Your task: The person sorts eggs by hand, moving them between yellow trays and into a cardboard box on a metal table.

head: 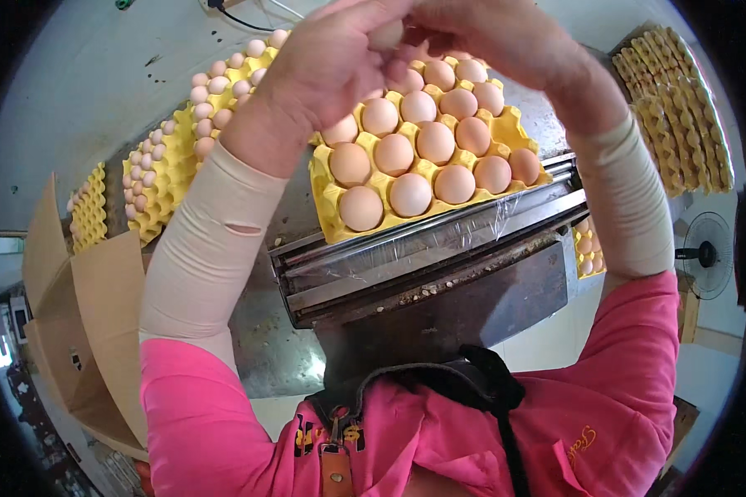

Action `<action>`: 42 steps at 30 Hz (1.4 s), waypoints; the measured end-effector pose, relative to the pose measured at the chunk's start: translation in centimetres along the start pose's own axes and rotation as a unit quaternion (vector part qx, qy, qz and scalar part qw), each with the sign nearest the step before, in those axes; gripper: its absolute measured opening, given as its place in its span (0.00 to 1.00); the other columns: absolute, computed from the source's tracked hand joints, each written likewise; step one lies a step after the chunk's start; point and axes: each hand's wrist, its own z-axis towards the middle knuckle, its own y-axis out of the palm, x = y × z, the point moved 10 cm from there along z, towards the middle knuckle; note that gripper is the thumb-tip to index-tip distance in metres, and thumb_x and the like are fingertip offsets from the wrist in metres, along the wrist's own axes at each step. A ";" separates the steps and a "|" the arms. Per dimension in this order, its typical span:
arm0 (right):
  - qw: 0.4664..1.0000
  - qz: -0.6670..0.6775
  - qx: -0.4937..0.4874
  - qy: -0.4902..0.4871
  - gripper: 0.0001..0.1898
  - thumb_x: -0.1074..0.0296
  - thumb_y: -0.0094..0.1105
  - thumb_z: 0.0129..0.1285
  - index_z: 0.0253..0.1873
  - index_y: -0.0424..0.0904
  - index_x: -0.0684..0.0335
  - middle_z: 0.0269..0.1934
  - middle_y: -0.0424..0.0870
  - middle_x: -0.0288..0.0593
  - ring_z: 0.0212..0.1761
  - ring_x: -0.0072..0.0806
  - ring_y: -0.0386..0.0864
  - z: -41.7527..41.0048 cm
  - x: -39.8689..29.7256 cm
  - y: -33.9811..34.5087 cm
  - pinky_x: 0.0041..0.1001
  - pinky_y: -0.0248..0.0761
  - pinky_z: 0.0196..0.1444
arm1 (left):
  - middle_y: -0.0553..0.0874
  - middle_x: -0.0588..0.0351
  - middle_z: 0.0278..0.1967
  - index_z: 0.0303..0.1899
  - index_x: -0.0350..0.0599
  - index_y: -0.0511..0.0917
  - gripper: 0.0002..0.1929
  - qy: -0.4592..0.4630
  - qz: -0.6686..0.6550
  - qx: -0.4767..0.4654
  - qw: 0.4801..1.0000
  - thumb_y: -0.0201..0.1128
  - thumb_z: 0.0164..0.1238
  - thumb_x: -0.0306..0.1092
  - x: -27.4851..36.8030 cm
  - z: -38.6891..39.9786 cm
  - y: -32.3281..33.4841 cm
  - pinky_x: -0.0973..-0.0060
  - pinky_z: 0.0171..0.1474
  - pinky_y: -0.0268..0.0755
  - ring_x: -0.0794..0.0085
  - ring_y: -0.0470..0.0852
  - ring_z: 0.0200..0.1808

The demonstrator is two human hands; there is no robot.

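A yellow egg tray (404, 217) filled with brown eggs (435, 143) lies in front of me, and one cup near its right edge holds no egg. Above the tray's far side, my left hand (332, 68) has its fingers around an egg (385, 36). My right hand (497, 37) meets it there with curled, blurred fingers; whether it grips anything is unclear. The tray's near edge rests over a metal film-wrapping machine (423, 248), where clear plastic film (404, 251) is stretched along the rollers.
More egg trays (180, 149) with eggs stand at the left beside an open cardboard box (105, 329). Stacked egg trays (677, 112) are at the far right, above a fan (709, 255). Another egg tray (589, 248) shows below the right forearm. A black cable (242, 22) lies at the back.
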 end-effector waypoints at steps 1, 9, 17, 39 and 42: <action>0.999 0.049 -0.007 -0.009 0.19 0.64 0.43 0.77 0.61 0.73 0.73 0.49 0.83 0.49 0.48 0.30 0.81 0.0 -0.3 -0.3 0.26 0.76 0.53 | 0.81 0.54 0.32 0.42 0.37 0.76 0.19 -0.002 -0.003 -0.003 1.000 0.47 0.80 0.45 0.0 0.5 -0.9 0.75 0.38 0.76 0.71 0.79 0.32; 0.942 -0.291 0.020 -0.167 0.18 0.68 0.63 0.60 0.56 0.81 0.60 0.48 0.82 0.48 0.50 0.37 0.78 -0.2 13.0 -2.8 0.33 0.69 0.57 | 0.76 0.38 0.55 0.61 0.30 0.68 0.31 -0.027 -0.173 -0.024 0.984 0.47 0.77 0.56 0.1 -1.7 -13.2 0.71 0.46 0.76 0.66 0.77 0.41; 0.972 -0.216 0.065 -0.072 0.23 0.81 0.61 0.49 0.53 0.78 0.61 0.49 0.78 0.38 0.50 0.30 0.77 -1.8 13.6 -1.9 0.27 0.71 0.46 | 0.74 0.33 0.55 0.62 0.31 0.64 0.26 0.073 -0.189 0.187 0.961 0.54 0.76 0.45 1.2 -3.0 -21.6 0.63 0.51 0.76 0.56 0.77 0.49; 0.973 -0.199 0.064 -0.093 0.23 0.85 0.60 0.56 0.58 0.76 0.64 0.53 0.77 0.42 0.50 0.28 0.76 -1.9 14.0 -1.3 0.26 0.71 0.52 | 0.85 0.47 0.50 0.50 0.48 0.82 0.21 -0.017 0.771 0.361 0.524 0.62 0.58 0.47 5.8 2.7 -40.3 0.60 0.56 0.74 0.54 0.82 0.53; 0.967 -0.221 0.087 -0.094 0.22 0.84 0.59 0.59 0.59 0.76 0.64 0.54 0.76 0.42 0.50 0.28 0.76 -2.4 14.3 -1.4 0.25 0.71 0.52 | 0.84 0.46 0.52 0.52 0.48 0.82 0.22 -0.076 0.802 0.343 0.484 0.58 0.61 0.49 5.1 3.3 -39.7 0.57 0.59 0.72 0.52 0.80 0.56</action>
